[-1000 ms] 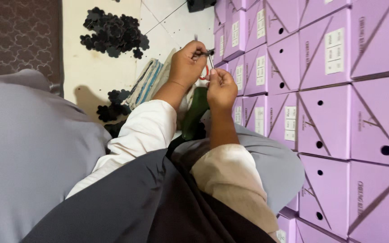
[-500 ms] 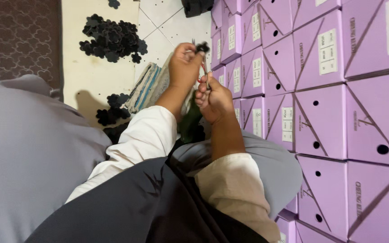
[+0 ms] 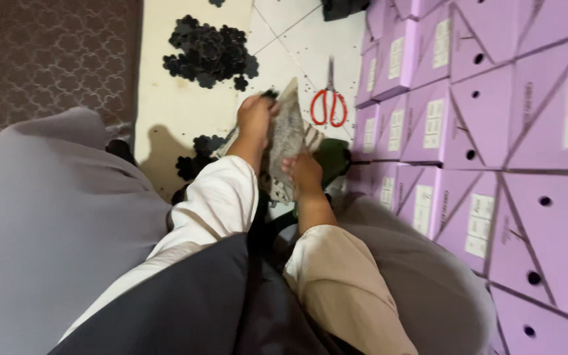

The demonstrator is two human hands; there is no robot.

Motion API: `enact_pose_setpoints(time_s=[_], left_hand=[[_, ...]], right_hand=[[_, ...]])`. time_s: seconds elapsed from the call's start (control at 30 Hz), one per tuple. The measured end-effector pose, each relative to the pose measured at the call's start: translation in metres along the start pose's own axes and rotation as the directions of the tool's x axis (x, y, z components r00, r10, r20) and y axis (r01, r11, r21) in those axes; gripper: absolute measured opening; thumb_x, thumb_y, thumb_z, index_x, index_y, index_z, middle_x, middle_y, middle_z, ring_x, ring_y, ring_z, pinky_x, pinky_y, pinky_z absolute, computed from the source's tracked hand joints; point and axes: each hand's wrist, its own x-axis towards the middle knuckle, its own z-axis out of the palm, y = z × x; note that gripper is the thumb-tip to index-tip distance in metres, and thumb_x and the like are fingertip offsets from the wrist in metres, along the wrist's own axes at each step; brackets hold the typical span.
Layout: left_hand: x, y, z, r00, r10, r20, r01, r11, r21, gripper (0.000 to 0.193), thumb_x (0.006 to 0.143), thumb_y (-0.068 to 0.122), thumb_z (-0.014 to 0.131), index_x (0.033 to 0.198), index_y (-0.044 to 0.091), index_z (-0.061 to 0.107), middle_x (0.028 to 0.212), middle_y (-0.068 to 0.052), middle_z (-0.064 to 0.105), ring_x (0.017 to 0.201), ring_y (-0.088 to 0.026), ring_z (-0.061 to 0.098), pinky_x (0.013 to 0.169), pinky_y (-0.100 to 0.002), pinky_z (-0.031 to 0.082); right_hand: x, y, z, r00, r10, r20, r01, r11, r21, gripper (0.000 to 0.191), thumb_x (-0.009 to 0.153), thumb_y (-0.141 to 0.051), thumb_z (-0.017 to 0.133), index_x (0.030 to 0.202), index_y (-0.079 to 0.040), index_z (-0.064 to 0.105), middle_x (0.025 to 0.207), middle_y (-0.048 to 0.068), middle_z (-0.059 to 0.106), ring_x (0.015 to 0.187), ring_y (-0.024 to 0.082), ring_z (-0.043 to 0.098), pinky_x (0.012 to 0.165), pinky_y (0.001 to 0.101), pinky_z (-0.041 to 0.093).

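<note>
My left hand (image 3: pixel 255 117) grips the upper edge of a grey patterned fabric piece (image 3: pixel 286 135) and seems to pinch a small black piece at its fingertips. My right hand (image 3: pixel 302 171) holds the lower edge of the same fabric, which stands on edge between both hands. A pair of red-handled scissors (image 3: pixel 329 105) lies on the white tiled floor (image 3: pixel 297 46) just beyond the fabric, touched by neither hand. A dark green object (image 3: pixel 334 156) lies under the fabric on the right.
Stacked purple cardboard boxes (image 3: pixel 494 131) form a wall along the right. A pile of black flower-shaped pieces (image 3: pixel 209 51) lies on the floor ahead, a smaller cluster (image 3: pixel 198 154) nearer. A patterned brown carpet (image 3: pixel 47 59) covers the left. My grey-clad knees frame the view.
The scissors, earlier in my hands, now lie on the floor. Both hands have lowered and taken hold of the grey fabric piece.
</note>
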Motion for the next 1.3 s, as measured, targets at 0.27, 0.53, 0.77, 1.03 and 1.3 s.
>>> enact_pose_setpoints(time_s=[0.27, 0.53, 0.77, 1.03, 1.3], left_hand=[[0.056, 0.023, -0.054, 0.925, 0.169, -0.339, -0.051, 0.942, 0.332, 0.016, 0.090, 0.017, 0.072, 0.093, 0.001, 0.075, 0.077, -0.004, 0.069, 0.067, -0.014, 0.061, 0.062, -0.030, 0.048], [0.105, 0.050, -0.083, 0.838, 0.408, -0.363, -0.363, 0.913, 0.187, 0.027, 0.088, 0.002, 0.069, 0.115, 0.002, 0.067, 0.088, -0.003, 0.072, 0.073, -0.014, 0.066, 0.064, -0.027, 0.054], [0.047, 0.010, -0.185, 0.769, 0.480, -0.422, -0.023, 0.681, 0.732, 0.013, 0.097, 0.018, 0.070, 0.096, 0.006, 0.072, 0.087, -0.005, 0.077, 0.079, -0.015, 0.071, 0.076, -0.030, 0.057], [-0.006, 0.009, -0.197, 0.907, 0.389, 0.161, -0.179, 0.011, 0.984, 0.033, 0.073, 0.025, 0.090, 0.101, 0.013, 0.077, 0.097, -0.015, 0.071, 0.094, -0.036, 0.065, 0.080, -0.046, 0.053], [0.016, -0.010, -0.193, 0.959, 0.240, -0.149, 0.055, 0.358, 0.932, 0.036, 0.071, 0.016, 0.089, 0.100, 0.008, 0.069, 0.093, -0.007, 0.074, 0.087, -0.024, 0.072, 0.079, -0.037, 0.057]], right_hand=[[0.036, 0.010, 0.009, 0.999, -0.034, -0.029, 0.031, 0.995, -0.098, 0.036, 0.105, -0.040, 0.041, 0.099, -0.011, 0.061, 0.082, 0.007, 0.076, 0.062, 0.016, 0.067, 0.057, 0.0306, 0.043], [0.064, 0.035, 0.016, 0.990, -0.103, -0.093, 0.098, 0.994, -0.057, 0.028, 0.105, -0.027, 0.048, 0.101, -0.002, 0.059, 0.077, 0.016, 0.074, 0.056, 0.022, 0.063, 0.056, 0.0345, 0.053], [0.073, 0.057, 0.011, 0.993, -0.069, -0.092, 0.060, 0.994, -0.092, 0.026, 0.105, -0.027, 0.048, 0.106, -0.003, 0.058, 0.077, 0.014, 0.074, 0.057, 0.020, 0.063, 0.058, 0.0325, 0.053], [0.061, 0.054, 0.019, 0.994, -0.084, -0.070, 0.075, 0.990, -0.117, 0.025, 0.103, -0.024, 0.055, 0.106, 0.000, 0.062, 0.079, 0.012, 0.073, 0.059, 0.018, 0.064, 0.058, 0.0317, 0.054], [0.062, 0.060, 0.016, 0.982, -0.156, -0.106, 0.140, 0.980, -0.144, 0.023, 0.098, -0.017, 0.059, 0.105, 0.004, 0.065, 0.075, 0.012, 0.073, 0.054, 0.018, 0.063, 0.054, 0.0324, 0.053]])
